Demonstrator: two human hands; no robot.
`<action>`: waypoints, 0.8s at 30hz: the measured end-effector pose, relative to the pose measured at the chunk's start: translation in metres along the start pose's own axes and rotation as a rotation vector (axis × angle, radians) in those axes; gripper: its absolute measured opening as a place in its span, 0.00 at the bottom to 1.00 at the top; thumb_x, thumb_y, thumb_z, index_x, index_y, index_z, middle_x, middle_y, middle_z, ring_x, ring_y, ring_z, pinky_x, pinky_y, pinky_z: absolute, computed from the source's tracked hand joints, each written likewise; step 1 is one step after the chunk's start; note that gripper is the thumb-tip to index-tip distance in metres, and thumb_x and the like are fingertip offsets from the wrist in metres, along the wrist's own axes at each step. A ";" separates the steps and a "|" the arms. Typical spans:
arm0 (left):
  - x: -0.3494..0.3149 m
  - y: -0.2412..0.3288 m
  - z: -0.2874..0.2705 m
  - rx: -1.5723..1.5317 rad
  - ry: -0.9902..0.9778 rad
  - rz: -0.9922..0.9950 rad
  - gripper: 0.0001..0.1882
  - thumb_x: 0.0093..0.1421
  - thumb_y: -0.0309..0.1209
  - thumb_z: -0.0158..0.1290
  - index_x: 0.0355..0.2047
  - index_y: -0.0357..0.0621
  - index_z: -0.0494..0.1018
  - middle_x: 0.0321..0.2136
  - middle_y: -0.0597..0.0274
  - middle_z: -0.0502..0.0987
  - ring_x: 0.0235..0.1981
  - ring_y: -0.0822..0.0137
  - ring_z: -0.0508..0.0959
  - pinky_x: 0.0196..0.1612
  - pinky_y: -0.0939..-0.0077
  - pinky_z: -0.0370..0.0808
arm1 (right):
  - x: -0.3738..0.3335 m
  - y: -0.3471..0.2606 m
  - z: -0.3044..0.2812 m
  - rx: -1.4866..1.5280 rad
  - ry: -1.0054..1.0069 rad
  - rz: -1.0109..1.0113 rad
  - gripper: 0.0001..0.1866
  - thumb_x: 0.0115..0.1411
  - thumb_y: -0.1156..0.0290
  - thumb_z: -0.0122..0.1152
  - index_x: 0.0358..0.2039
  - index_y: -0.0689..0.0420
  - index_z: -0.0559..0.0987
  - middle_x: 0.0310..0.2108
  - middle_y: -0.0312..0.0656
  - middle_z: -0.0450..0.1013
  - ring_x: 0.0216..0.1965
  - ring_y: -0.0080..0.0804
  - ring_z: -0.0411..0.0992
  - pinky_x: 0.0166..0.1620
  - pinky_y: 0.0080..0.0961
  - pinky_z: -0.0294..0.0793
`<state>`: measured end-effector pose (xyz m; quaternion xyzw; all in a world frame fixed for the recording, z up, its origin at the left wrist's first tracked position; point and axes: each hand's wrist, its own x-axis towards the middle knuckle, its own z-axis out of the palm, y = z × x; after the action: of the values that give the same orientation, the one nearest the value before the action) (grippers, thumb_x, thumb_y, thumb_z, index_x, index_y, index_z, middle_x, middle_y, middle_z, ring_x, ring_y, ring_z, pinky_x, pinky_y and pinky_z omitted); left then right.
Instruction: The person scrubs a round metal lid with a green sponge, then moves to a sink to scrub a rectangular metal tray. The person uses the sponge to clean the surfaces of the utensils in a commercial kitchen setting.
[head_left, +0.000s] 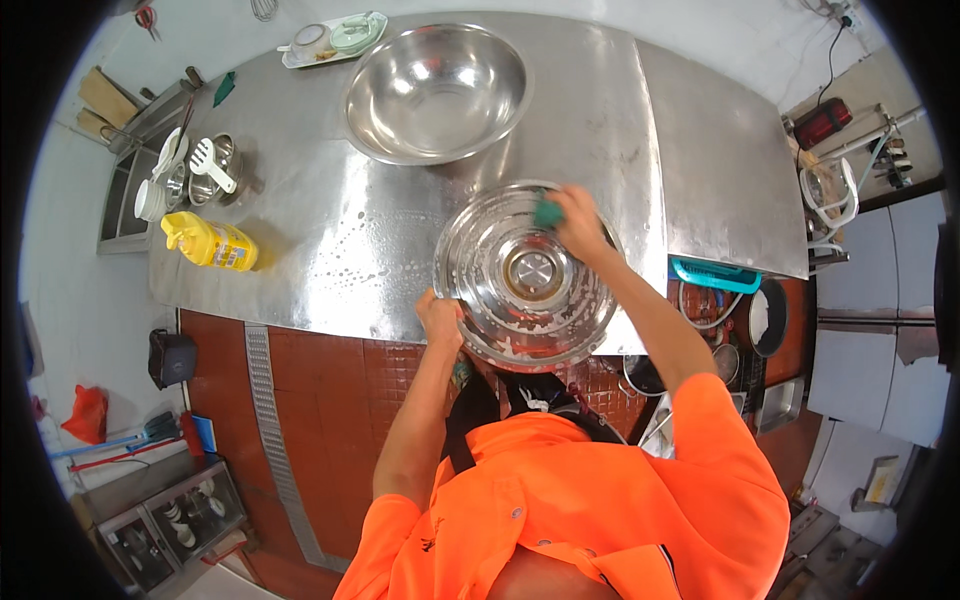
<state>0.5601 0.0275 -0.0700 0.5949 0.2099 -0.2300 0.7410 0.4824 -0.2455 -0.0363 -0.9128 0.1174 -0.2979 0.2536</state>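
A shiny round steel basin (470, 245) with ringed sides and soapy streaks lies at the front edge of the steel table, partly overhanging it. My left hand (440, 318) is closed on its near-left rim. Pressed against the far-right part of the basin is a green scouring pad (548, 212), which my right hand (580, 225) grips from above. A second, larger steel basin (440, 95) stands open side up just beyond.
Wet drops cover the steel table (330, 215). To the left stand a yellow jug (212, 243), several bowls and a white slotted spatula (212, 165). A tray (335, 40) with dishes sits at the back. A turquoise bin (715, 275) and a pan (768, 318) are at the lower right.
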 end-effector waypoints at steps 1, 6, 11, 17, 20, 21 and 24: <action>0.000 0.004 0.002 0.030 -0.034 0.013 0.11 0.41 0.13 0.41 0.26 0.35 0.67 0.12 0.66 0.63 0.10 0.74 0.60 0.13 0.77 0.54 | -0.027 0.007 -0.019 -0.005 0.004 0.078 0.22 0.41 0.87 0.53 0.39 0.54 0.72 0.42 0.47 0.68 0.48 0.50 0.64 0.50 0.42 0.61; -0.008 0.015 0.007 0.157 -0.083 -0.009 0.15 0.40 0.12 0.40 0.30 0.34 0.69 0.13 0.64 0.65 0.10 0.73 0.61 0.13 0.76 0.55 | -0.132 -0.090 -0.034 -0.046 -0.202 0.055 0.25 0.37 0.85 0.56 0.41 0.57 0.72 0.43 0.50 0.65 0.49 0.50 0.62 0.51 0.42 0.60; -0.015 0.027 0.009 0.229 -0.211 0.049 0.13 0.42 0.13 0.40 0.29 0.36 0.68 0.12 0.66 0.64 0.10 0.73 0.62 0.12 0.76 0.56 | -0.029 -0.129 0.030 0.038 -0.071 -0.111 0.24 0.38 0.83 0.60 0.40 0.55 0.72 0.44 0.49 0.65 0.47 0.50 0.63 0.51 0.40 0.61; 0.000 0.019 -0.004 0.157 -0.196 0.044 0.13 0.41 0.11 0.40 0.26 0.36 0.69 0.12 0.65 0.64 0.09 0.73 0.60 0.13 0.77 0.55 | -0.028 -0.028 -0.025 -0.033 -0.043 -0.073 0.20 0.41 0.82 0.57 0.38 0.55 0.73 0.40 0.46 0.68 0.44 0.49 0.65 0.49 0.41 0.62; -0.006 0.023 0.010 0.201 -0.183 0.063 0.13 0.41 0.11 0.40 0.26 0.35 0.70 0.13 0.65 0.65 0.10 0.72 0.61 0.13 0.77 0.55 | -0.106 -0.076 -0.038 -0.061 -0.078 0.030 0.17 0.43 0.82 0.54 0.37 0.56 0.73 0.40 0.47 0.67 0.43 0.49 0.65 0.46 0.41 0.61; -0.006 0.022 0.010 0.205 -0.180 0.061 0.13 0.41 0.11 0.40 0.27 0.35 0.70 0.13 0.65 0.65 0.10 0.72 0.61 0.13 0.76 0.56 | -0.125 -0.089 -0.030 -0.007 -0.148 0.048 0.17 0.43 0.82 0.54 0.37 0.57 0.73 0.40 0.48 0.66 0.43 0.49 0.65 0.46 0.42 0.61; -0.003 0.021 0.004 0.238 -0.187 0.088 0.14 0.42 0.11 0.40 0.28 0.36 0.70 0.14 0.65 0.66 0.10 0.73 0.62 0.13 0.76 0.56 | -0.093 -0.152 -0.007 0.132 -0.165 -0.117 0.20 0.41 0.83 0.55 0.38 0.57 0.74 0.41 0.48 0.67 0.44 0.48 0.65 0.47 0.41 0.63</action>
<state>0.5699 0.0281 -0.0507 0.6631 0.0849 -0.2747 0.6911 0.4137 -0.0859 0.0042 -0.9209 0.0227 -0.2431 0.3038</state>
